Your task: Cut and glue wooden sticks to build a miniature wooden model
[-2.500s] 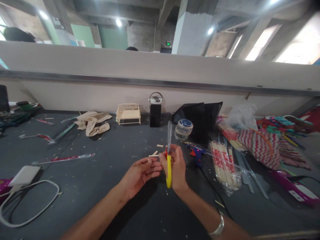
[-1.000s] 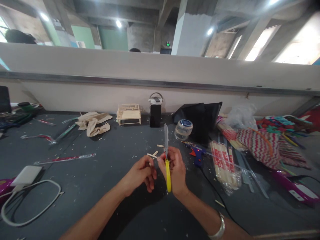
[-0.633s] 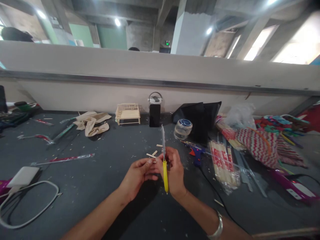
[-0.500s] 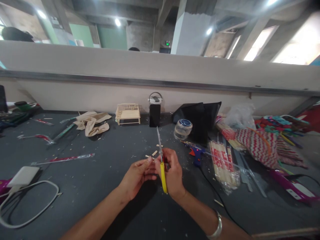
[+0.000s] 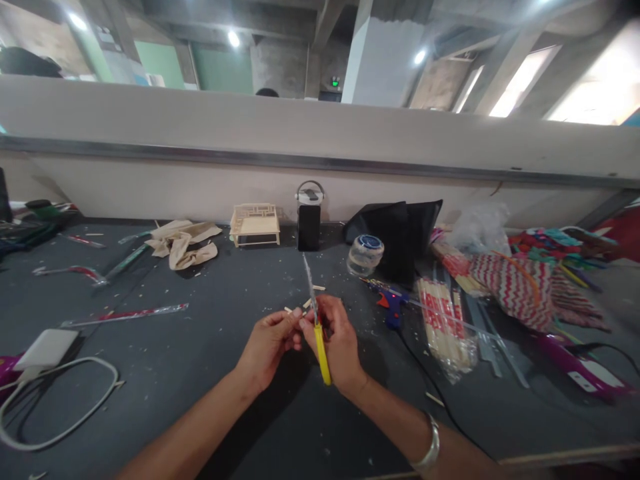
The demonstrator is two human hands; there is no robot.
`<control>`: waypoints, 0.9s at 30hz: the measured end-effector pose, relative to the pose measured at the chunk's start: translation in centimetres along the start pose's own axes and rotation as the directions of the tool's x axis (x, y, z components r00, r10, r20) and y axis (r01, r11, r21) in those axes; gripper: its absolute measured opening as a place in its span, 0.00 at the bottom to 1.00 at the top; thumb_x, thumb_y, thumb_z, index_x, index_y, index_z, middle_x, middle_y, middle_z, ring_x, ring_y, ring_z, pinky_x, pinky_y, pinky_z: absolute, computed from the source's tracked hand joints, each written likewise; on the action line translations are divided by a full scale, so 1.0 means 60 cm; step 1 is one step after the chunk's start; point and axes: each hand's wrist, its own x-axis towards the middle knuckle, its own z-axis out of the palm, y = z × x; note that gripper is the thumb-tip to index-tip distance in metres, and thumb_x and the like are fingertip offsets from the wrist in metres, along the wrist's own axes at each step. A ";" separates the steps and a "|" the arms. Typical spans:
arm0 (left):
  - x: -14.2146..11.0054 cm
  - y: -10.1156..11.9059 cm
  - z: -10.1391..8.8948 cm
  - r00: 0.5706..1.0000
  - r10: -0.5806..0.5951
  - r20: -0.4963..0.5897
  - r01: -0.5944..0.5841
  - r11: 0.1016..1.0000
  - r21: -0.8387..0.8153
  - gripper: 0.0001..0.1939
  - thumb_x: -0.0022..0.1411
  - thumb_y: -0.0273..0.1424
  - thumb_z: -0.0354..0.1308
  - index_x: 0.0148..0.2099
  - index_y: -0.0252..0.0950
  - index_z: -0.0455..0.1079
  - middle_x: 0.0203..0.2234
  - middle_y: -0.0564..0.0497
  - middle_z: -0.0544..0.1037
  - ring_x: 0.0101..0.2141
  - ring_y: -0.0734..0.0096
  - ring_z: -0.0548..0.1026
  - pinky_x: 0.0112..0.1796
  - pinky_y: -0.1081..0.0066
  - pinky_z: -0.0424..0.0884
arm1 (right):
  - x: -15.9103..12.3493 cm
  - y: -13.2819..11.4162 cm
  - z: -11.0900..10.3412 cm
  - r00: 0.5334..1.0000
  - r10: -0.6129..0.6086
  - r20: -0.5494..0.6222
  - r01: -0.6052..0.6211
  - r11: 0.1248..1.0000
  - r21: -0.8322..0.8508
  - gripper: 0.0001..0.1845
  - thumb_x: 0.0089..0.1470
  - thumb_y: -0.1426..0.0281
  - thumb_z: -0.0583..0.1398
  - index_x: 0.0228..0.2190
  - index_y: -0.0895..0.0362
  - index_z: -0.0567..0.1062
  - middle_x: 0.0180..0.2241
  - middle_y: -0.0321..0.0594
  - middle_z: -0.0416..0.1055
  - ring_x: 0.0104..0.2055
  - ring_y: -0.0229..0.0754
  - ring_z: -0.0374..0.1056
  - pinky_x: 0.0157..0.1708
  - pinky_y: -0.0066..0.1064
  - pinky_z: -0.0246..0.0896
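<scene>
My right hand (image 5: 336,340) is closed around a pair of yellow-handled scissors (image 5: 323,353), whose blades point up and away from me. My left hand (image 5: 273,340) pinches a small wooden stick piece (image 5: 289,310), its fingertips meeting those of the right hand. Short wooden offcuts (image 5: 307,303) lie on the dark table just beyond the fingers. Farther back stands a miniature wooden bench (image 5: 256,225) with a lattice back. Fingers hide most of the stick piece.
Right of my hands lie a blue glue gun (image 5: 394,307) with its cord, a bag of wooden sticks (image 5: 447,327) and a clear jar (image 5: 365,257). A phone (image 5: 309,228) leans at the back. Crumpled cloth (image 5: 185,243) and a white charger (image 5: 47,350) are leftward.
Both hands have shifted slightly left and drawn closer together. The scissors now tilt more to the left at their tip, still in my right hand.
</scene>
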 end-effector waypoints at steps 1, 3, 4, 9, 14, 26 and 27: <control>-0.001 0.001 0.001 1.000 0.011 -0.002 -0.011 1.000 0.013 0.13 0.50 0.37 0.67 0.29 0.31 0.72 0.21 0.54 0.71 0.20 0.82 0.66 0.24 0.78 0.64 | 0.000 0.000 -0.001 1.000 -0.002 -0.001 0.002 1.000 -0.008 0.13 0.52 0.72 0.59 0.41 0.52 0.66 0.32 0.33 0.71 0.32 0.36 0.70 0.32 0.27 0.67; -0.002 0.005 0.002 0.999 0.034 -0.009 -0.034 0.999 0.041 0.13 0.50 0.37 0.66 0.28 0.31 0.72 0.21 0.54 0.72 0.20 0.81 0.66 0.24 0.78 0.64 | 0.001 -0.001 -0.003 1.000 0.011 -0.005 -0.012 0.999 -0.042 0.13 0.52 0.72 0.59 0.41 0.52 0.66 0.32 0.33 0.71 0.32 0.36 0.69 0.32 0.27 0.67; -0.003 0.007 0.003 0.999 0.047 -0.018 -0.046 0.997 0.056 0.13 0.50 0.37 0.66 0.28 0.31 0.71 0.22 0.54 0.72 0.20 0.81 0.66 0.24 0.77 0.64 | 0.001 -0.001 -0.003 1.000 0.022 -0.008 -0.023 0.998 -0.062 0.13 0.52 0.72 0.59 0.41 0.52 0.66 0.32 0.34 0.71 0.31 0.36 0.69 0.32 0.27 0.67; -0.003 0.021 -0.002 0.997 0.065 -0.033 -0.061 0.992 0.108 0.13 0.48 0.36 0.67 0.31 0.31 0.72 0.23 0.53 0.73 0.19 0.81 0.66 0.22 0.77 0.63 | 0.002 -0.001 -0.001 0.999 0.043 0.025 -0.042 0.998 -0.050 0.13 0.51 0.71 0.59 0.40 0.54 0.66 0.29 0.33 0.69 0.29 0.36 0.69 0.30 0.27 0.66; 0.003 0.029 -0.013 0.993 -0.059 0.104 0.050 0.995 0.084 0.12 0.50 0.35 0.66 0.28 0.31 0.71 0.18 0.56 0.67 0.17 0.83 0.60 0.20 0.78 0.59 | 0.008 0.002 0.000 0.986 0.099 0.132 -0.115 0.987 0.114 0.18 0.47 0.68 0.63 0.40 0.53 0.64 0.27 0.31 0.69 0.27 0.36 0.68 0.26 0.26 0.67; -0.004 0.056 -0.027 0.941 -0.234 0.245 0.193 0.964 0.181 0.13 0.50 0.35 0.67 0.29 0.30 0.71 0.17 0.56 0.66 0.16 0.85 0.61 0.19 0.78 0.56 | 0.017 -0.003 -0.017 0.917 0.116 0.382 -0.238 0.927 0.289 0.25 0.41 0.57 0.67 0.37 0.51 0.65 0.27 0.31 0.69 0.28 0.37 0.69 0.29 0.29 0.66; -0.004 0.056 -0.027 0.940 -0.237 0.245 0.192 0.962 0.193 0.13 0.50 0.36 0.67 0.29 0.30 0.71 0.17 0.56 0.66 0.16 0.85 0.61 0.18 0.78 0.56 | 0.017 -0.003 -0.017 0.922 0.111 0.370 -0.224 0.934 0.277 0.25 0.41 0.57 0.67 0.38 0.51 0.65 0.27 0.31 0.69 0.28 0.37 0.69 0.28 0.28 0.66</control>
